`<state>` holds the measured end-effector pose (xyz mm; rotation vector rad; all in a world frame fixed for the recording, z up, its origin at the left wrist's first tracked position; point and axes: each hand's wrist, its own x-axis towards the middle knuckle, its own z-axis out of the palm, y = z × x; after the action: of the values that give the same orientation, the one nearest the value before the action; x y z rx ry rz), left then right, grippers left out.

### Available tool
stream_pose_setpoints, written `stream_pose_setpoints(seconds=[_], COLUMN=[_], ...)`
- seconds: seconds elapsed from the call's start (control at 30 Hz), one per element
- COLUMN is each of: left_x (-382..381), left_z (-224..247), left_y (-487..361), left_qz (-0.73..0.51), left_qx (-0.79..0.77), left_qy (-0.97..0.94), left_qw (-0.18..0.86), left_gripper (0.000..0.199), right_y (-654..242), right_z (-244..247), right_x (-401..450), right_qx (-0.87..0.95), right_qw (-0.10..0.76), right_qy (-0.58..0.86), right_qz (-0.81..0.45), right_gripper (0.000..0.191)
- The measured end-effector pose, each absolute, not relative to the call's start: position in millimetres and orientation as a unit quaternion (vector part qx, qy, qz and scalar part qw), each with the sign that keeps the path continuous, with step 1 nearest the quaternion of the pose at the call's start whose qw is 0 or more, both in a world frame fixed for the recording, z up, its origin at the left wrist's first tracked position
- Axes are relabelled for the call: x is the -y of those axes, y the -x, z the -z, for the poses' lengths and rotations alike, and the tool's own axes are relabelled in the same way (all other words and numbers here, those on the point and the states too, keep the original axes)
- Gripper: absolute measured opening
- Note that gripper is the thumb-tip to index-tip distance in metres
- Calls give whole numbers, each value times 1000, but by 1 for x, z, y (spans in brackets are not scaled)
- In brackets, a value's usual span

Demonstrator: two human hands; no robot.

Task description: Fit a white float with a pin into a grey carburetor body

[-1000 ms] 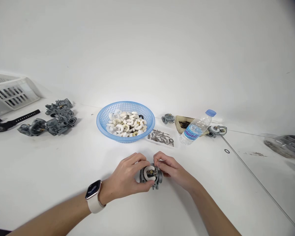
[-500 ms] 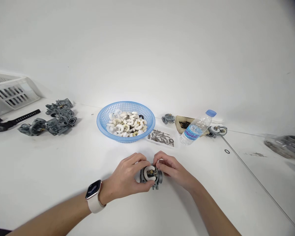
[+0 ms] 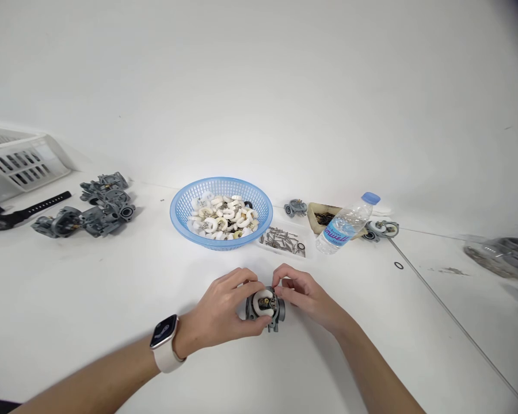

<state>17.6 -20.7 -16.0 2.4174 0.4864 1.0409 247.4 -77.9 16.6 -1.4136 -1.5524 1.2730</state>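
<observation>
A grey metal carburetor (image 3: 280,315) rests on the white table in front of me, its open side facing up. Inside it lies a white C-shaped float (image 3: 258,303), with brass parts at its centre. My left hand (image 3: 228,305) grips the carburetor from the left, thumb at the near side and fingers at the far side. At the carburetor's far right edge, my right hand (image 3: 304,293) has thumb and index finger pinched together. Whatever small part may be between those fingertips is too small to make out.
Beyond my hands stands a blue basket (image 3: 179,230) of white floats. Right of it are a tray (image 3: 280,252) of small metal pins, a water bottle (image 3: 343,227) and a box of dark parts (image 3: 313,221). More carburetors (image 3: 106,210) and a black watch (image 3: 34,207) lie left.
My right hand has shifted very slightly to the right at the carburetor's far edge. The left hand keeps the same grip, and the carburetor stays in place.
</observation>
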Motion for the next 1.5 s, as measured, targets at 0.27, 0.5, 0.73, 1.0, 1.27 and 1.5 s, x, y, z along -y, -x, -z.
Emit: stream_pose_setpoints(seconds=[0.27,0.5,0.73,1.0,1.27,1.5], left_x=[21,21,21,20,22,21], left_z=[15,13,13,12,13,12], left_y=[-18,-17,-17,-18,-16,-17], left_qz=[-370,-366,-364,-364,-364,-366], left_qx=[-180,-178,-178,-178,-177,-176], left_qy=[-881,-882,-883,-882,-882,-881], left_qw=[234,235,236,242,242,243], left_gripper=[35,32,32,33,33,34], right_y=[-249,-249,-249,-248,-248,-249], right_z=[-16,-16,-16,-18,-17,-19], right_x=[78,79,78,79,78,79], right_qx=[600,588,593,584,585,574], right_qw=[350,355,355,366,365,365], right_qy=[526,519,515,503,503,512], right_qz=[-491,-510,-507,-522,-521,-525], right_gripper=[23,26,30,30,30,32])
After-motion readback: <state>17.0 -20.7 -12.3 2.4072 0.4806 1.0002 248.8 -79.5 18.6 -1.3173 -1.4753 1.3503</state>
